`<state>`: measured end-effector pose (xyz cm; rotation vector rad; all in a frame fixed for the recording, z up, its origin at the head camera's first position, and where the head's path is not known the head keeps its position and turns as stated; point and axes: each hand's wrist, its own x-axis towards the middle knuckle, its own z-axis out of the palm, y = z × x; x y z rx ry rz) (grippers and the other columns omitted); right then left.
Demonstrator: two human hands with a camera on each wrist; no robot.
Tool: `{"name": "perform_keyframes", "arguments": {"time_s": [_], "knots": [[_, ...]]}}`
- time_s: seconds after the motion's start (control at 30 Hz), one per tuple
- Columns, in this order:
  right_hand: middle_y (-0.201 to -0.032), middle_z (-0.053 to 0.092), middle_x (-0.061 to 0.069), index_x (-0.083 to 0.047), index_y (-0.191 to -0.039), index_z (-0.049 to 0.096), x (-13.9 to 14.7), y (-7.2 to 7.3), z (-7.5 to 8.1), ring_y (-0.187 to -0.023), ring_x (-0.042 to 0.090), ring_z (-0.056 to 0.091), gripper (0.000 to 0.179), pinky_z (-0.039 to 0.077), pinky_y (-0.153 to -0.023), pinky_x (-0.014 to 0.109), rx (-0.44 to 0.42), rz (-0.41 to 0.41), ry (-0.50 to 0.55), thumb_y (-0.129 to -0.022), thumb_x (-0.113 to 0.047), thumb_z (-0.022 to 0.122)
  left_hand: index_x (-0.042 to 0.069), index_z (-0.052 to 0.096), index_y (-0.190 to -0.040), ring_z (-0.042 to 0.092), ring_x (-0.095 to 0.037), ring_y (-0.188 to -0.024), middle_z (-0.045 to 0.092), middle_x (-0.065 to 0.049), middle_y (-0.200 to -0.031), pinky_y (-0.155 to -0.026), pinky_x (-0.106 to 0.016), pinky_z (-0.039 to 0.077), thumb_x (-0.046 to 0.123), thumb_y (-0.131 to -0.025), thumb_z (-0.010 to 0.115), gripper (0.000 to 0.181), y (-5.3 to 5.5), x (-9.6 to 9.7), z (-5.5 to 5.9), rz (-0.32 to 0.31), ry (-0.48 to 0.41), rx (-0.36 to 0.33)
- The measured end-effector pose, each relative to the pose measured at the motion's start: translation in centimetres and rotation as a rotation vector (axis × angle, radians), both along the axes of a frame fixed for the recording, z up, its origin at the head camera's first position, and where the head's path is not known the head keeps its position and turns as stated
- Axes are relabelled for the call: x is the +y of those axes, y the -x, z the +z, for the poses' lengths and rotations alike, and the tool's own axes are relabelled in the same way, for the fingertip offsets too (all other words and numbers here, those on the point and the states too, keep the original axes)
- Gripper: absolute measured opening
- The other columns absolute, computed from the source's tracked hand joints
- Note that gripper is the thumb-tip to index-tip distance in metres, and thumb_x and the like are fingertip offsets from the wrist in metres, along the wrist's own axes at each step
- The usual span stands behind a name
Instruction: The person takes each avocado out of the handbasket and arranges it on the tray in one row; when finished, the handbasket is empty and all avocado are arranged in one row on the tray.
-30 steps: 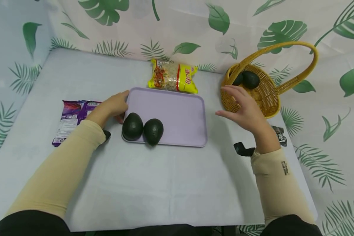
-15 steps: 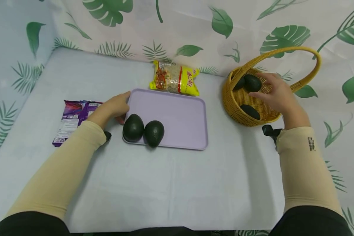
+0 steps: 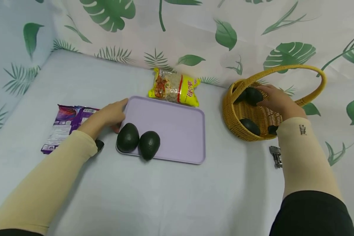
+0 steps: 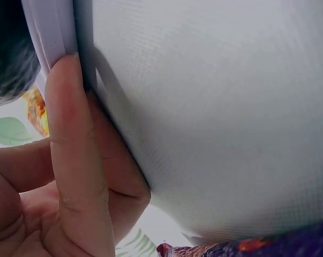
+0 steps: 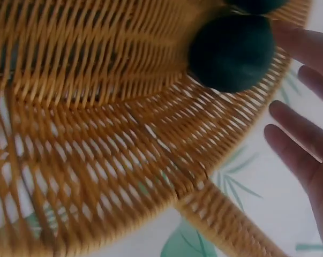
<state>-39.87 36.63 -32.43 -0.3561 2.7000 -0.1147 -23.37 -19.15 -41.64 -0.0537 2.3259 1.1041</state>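
My left hand is at the left edge of the lilac tray. In the left wrist view its fingers hold the tray's rim, one straight against the outside, another bent close behind. Two dark green avocados lie at the tray's near left corner. My right hand reaches into the wicker basket, beside an avocado at the back. In the right wrist view its fingers are spread apart, with one fingertip right at an avocado. Another avocado lies near the basket's front.
A yellow food packet lies behind the tray. A purple packet is left of it, partly covered by my left forearm. The basket's tall handle arches over to the right. A small black-and-silver item lies by my right sleeve.
My right hand has moved right and away from me, from beside the basket to inside it at the back avocado. The left hand stays on the tray. The head view has tilted slightly.
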Motion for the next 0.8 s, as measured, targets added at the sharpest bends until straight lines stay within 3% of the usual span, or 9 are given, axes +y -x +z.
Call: {"name": "perform_keyframes", "arguments": {"time_s": [0.13,0.3,0.6,0.8], "knots": [[-0.161,0.009,0.026,-0.012,-0.157,0.025,0.1,1.4,-2.2,-0.138,0.058,0.019,0.074,0.022,-0.106,0.078,-0.011,0.053,0.02,-0.095,-0.015,0.065,0.006,-0.001,-0.159,0.06,-0.026,-0.07,0.035,-0.03,-0.14,-0.053,-0.034,0.061,-0.006,-0.09,0.039,0.081,-0.3,-0.2,0.0,-0.005,-0.006,0.002],[-0.158,0.011,0.03,-0.005,-0.154,0.03,0.0,3.1,-3.6,-0.136,0.059,0.02,0.072,0.024,-0.106,0.077,-0.032,0.098,-0.021,-0.093,-0.011,0.067,0.007,0.0,-0.159,0.059,-0.027,-0.075,0.024,-0.029,-0.151,-0.054,-0.035,0.061,-0.004,-0.09,0.04,0.081,-0.1,-0.2,-0.2,0.011,-0.013,-0.008],[-0.153,0.013,0.038,-0.002,-0.154,0.028,1.1,2.4,-3.8,-0.137,0.06,0.015,0.078,0.021,-0.107,0.077,-0.061,0.011,0.005,-0.092,-0.026,0.069,0.008,0.001,-0.159,0.06,-0.027,-0.074,0.029,-0.029,-0.148,-0.054,-0.035,0.061,-0.004,-0.09,0.041,0.081,-0.3,-0.2,0.0,0.019,-0.005,0.001],[-0.156,0.009,0.036,-0.009,-0.158,0.021,1.4,0.9,-3.7,-0.136,0.062,0.017,0.084,0.021,-0.104,0.08,-0.041,-0.079,0.027,-0.095,-0.044,0.063,0.007,0.0,-0.159,0.059,-0.027,-0.074,0.036,-0.029,-0.137,-0.054,-0.035,0.061,-0.005,-0.089,0.041,0.082,-0.2,-0.1,0.1,0.015,-0.019,-0.012]]}}
